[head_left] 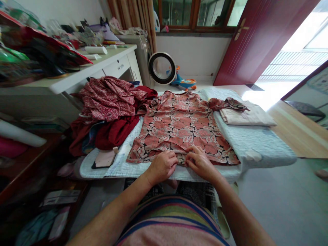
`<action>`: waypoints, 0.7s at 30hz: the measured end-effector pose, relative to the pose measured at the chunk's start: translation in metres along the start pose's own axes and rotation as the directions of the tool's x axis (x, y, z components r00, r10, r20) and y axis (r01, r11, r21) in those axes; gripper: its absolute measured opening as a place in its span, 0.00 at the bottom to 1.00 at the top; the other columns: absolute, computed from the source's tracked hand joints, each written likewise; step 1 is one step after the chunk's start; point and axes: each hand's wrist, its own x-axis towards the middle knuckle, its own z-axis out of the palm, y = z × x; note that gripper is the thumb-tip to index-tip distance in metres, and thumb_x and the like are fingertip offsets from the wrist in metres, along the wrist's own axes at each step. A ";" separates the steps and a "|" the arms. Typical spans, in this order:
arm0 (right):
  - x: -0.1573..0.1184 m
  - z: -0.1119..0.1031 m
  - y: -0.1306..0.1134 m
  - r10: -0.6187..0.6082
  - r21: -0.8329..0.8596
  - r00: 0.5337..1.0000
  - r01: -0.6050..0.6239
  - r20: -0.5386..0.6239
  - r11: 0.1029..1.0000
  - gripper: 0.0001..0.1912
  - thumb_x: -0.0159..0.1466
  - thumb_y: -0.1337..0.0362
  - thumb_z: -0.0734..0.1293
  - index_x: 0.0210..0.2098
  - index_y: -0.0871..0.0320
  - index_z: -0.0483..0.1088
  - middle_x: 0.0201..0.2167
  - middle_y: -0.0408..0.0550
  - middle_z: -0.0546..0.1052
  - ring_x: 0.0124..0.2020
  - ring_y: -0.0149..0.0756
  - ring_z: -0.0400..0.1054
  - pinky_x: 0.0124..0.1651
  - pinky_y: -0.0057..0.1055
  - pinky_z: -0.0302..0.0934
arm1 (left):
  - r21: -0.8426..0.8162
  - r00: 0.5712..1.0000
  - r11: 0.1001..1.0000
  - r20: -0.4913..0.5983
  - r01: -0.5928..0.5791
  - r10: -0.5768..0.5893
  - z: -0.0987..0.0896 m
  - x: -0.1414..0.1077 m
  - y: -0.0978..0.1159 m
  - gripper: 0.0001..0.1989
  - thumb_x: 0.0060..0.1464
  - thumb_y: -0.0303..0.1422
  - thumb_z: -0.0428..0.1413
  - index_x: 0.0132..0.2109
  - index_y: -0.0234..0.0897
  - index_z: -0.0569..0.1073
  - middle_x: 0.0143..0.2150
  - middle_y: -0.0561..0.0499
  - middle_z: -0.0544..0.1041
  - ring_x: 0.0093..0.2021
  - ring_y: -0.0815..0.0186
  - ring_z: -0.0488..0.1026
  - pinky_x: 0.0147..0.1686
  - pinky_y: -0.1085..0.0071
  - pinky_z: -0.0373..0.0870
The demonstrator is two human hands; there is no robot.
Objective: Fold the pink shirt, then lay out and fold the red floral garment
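A floral shirt in coral, beige and black lies spread on a pale blue quilted cover, its hem toward me. Near the middle of that hem, my left hand has its fingers curled closed on the fabric. Just to its right, my right hand pinches the same hem, and the cloth bunches in small folds between and above the hands. One sleeve of the shirt stretches right, over a folded cream cloth. The fingertips of both hands are partly hidden in the fabric.
A heap of red patterned clothes sits left of the shirt, with a pink-topped flat item in front of it. Beyond stand a cluttered white desk, a round black-and-white fan-like ring, a blue-orange ride-on toy and an open red door.
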 end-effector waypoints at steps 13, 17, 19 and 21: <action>-0.006 -0.009 -0.013 -0.036 0.089 0.996 0.029 0.083 0.996 0.05 0.63 0.69 0.66 0.34 0.55 0.73 0.39 0.46 0.73 0.45 0.38 0.65 0.52 0.37 0.58 | -0.152 0.995 0.988 -0.099 -0.008 -0.007 0.002 -0.017 -0.001 0.05 0.60 0.31 0.54 0.40 0.39 0.74 0.41 0.49 0.75 0.43 0.64 0.70 0.45 0.68 0.67; -0.006 -0.007 -0.006 0.077 0.124 0.996 -0.070 -0.051 0.990 0.08 0.62 0.71 0.65 0.41 0.56 0.70 0.40 0.47 0.71 0.43 0.36 0.67 0.46 0.31 0.61 | -0.010 0.919 0.960 -0.286 0.281 -0.272 -0.009 -0.024 -0.024 0.12 0.55 0.31 0.57 0.48 0.37 0.72 0.49 0.45 0.73 0.50 0.57 0.69 0.52 0.61 0.66; -0.007 -0.003 0.000 0.118 0.071 0.989 -0.111 -0.091 0.991 0.11 0.61 0.71 0.65 0.44 0.56 0.69 0.42 0.48 0.71 0.44 0.38 0.67 0.47 0.32 0.61 | 0.115 0.874 0.900 -0.317 0.421 -0.369 -0.014 -0.029 -0.038 0.19 0.53 0.32 0.58 0.53 0.36 0.70 0.52 0.42 0.72 0.53 0.52 0.67 0.53 0.57 0.65; -0.008 0.002 0.006 0.122 0.007 0.988 -0.122 -0.095 0.993 0.14 0.61 0.70 0.66 0.46 0.56 0.68 0.43 0.49 0.71 0.46 0.40 0.66 0.49 0.33 0.61 | 0.206 0.848 0.840 -0.313 0.501 -0.429 -0.017 -0.036 -0.051 0.20 0.52 0.31 0.58 0.53 0.35 0.69 0.51 0.41 0.72 0.52 0.51 0.68 0.51 0.56 0.66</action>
